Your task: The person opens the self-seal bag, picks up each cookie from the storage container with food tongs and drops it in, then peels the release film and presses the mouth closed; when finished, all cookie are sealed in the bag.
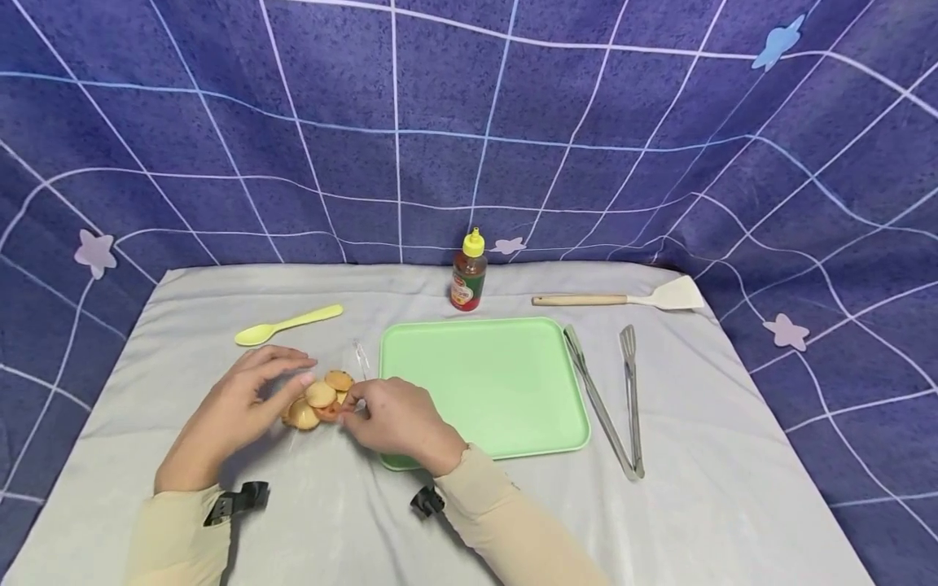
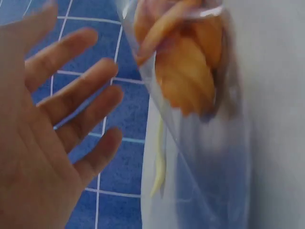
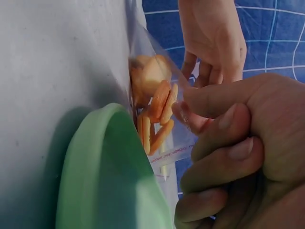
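A clear plastic bag [image 2: 209, 157] of small round golden biscuits [image 1: 321, 395] lies at the left of the cloth-covered table, left of a green tray [image 1: 484, 382]. With thumb and forefinger, my right hand [image 1: 396, 419] pinches the bag's film; its other fingers are curled in, as the right wrist view shows. Red print runs along a strip [image 3: 172, 155] near one edge of the bag. On the bag's left side is my left hand [image 1: 245, 399]. Its fingers [image 2: 90, 81] are spread and hold nothing, a short gap from the film in the left wrist view.
Behind the left hand lies a yellow spoon [image 1: 287, 325]. A sauce bottle [image 1: 469, 273] with a yellow cap stands behind the tray. To its right is a wooden-handled spatula [image 1: 623, 300]; metal tongs [image 1: 604, 411] lie spread beside the tray. A blue curtain [image 1: 454, 106] hangs behind the table.
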A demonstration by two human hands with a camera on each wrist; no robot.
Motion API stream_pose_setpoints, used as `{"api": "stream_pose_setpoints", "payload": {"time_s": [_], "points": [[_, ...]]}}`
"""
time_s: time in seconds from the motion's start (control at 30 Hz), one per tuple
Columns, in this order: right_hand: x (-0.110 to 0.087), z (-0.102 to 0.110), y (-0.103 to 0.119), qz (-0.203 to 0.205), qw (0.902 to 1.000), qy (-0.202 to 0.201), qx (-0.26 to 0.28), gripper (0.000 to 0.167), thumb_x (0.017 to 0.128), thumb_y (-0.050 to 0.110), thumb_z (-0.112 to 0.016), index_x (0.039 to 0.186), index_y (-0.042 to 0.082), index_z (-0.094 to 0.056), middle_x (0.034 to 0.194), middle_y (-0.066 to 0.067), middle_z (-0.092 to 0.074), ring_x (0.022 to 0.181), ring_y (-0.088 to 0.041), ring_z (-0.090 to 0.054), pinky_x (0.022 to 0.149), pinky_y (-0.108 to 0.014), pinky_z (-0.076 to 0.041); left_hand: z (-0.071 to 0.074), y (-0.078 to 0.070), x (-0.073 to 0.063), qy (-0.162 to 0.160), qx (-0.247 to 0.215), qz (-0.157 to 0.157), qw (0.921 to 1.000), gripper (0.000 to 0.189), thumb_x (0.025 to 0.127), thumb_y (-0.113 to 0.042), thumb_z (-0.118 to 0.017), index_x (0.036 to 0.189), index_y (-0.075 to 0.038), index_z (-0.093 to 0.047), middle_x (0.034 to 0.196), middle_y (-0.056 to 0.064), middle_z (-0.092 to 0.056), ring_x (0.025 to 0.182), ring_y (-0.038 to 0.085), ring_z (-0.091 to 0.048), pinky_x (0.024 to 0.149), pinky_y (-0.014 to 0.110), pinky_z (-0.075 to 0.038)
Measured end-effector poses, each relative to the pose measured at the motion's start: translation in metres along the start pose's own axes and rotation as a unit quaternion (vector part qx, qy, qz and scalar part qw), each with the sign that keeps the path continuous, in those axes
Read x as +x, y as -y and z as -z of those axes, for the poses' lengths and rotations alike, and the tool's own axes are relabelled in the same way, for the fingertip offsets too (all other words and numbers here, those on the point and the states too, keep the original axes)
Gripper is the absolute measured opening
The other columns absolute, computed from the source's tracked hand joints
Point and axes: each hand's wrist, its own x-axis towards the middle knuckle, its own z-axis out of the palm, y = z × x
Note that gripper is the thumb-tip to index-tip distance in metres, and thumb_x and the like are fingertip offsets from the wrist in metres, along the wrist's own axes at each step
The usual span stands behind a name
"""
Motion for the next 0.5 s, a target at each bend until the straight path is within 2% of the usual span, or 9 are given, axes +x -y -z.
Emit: {"api": "stream_pose_setpoints", "payload": {"time_s": [0.07,0.17,0.23,0.3,0.37,0.5], "points": [[0.0,0.001,0.0,0.011,0.9998,-0.013,-0.008,0.008,0.096,0.035,-0.071,0.094,0.028,-0.075,0.062,0.02,-0.053,0.051,0.001,-0.046,0.044,-0.02,-0.039,-0.002,-0.002,0.004,-0.018,0.004,0.0,0.9998,0.022,0.094,-0.01,-0.075,0.116,-0.015,-0.076,0.12,-0.001,-0.065,0.117,0.021,-0.055,0.101,0.013,-0.029],[-0.001,0.004,0.0,0.03,0.9992,-0.019,-0.018,0.009,0.097,0.036,-0.07,0.095,0.03,-0.076,0.066,0.022,-0.056,0.053,0.003,-0.047,0.045,-0.018,-0.039,-0.005,-0.004,0.012,-0.033,0.014,0.014,0.9993,0.019,0.096,-0.011,-0.072,0.115,-0.01,-0.075,0.117,0.004,-0.067,0.116,0.028,-0.057,0.103,0.032,-0.038],[-0.001,0.006,0.001,0.043,0.9985,-0.022,-0.027,0.009,0.097,0.037,-0.07,0.095,0.031,-0.077,0.069,0.023,-0.059,0.056,0.005,-0.048,0.047,-0.017,-0.039,-0.007,-0.004,0.022,-0.022,0.021,0.035,0.9989,0.018,0.099,-0.012,-0.068,0.116,-0.008,-0.075,0.116,0.008,-0.067,0.116,0.033,-0.057,0.101,0.046,-0.041],[-0.001,0.007,0.0,0.051,0.9977,-0.021,-0.038,0.009,0.097,0.037,-0.069,0.096,0.033,-0.077,0.073,0.024,-0.061,0.06,0.006,-0.049,0.048,-0.017,-0.04,-0.009,-0.002,0.034,0.01,0.032,0.057,0.9978,0.021,0.101,-0.015,-0.065,0.117,-0.006,-0.074,0.119,0.013,-0.067,0.117,0.039,-0.057,0.097,0.059,-0.041],[-0.002,0.008,-0.001,0.06,0.9968,-0.02,-0.049,0.009,0.097,0.037,-0.07,0.097,0.033,-0.078,0.075,0.024,-0.062,0.062,0.006,-0.05,0.049,-0.017,-0.04,-0.012,0.0,0.048,0.055,0.044,0.08,0.9943,0.025,0.103,-0.018,-0.062,0.121,-0.005,-0.073,0.124,0.017,-0.067,0.117,0.041,-0.058,0.098,0.061,-0.041],[-0.005,0.009,-0.002,0.072,0.9958,0.0,-0.058,0.01,0.097,0.037,-0.07,0.099,0.035,-0.079,0.078,0.025,-0.063,0.063,0.006,-0.05,0.05,-0.017,-0.041,-0.021,0.005,0.067,0.142,0.071,0.117,0.9803,0.032,0.104,-0.026,-0.06,0.125,-0.004,-0.071,0.124,0.017,-0.068,0.114,0.041,-0.062,0.096,0.061,-0.044]]}}
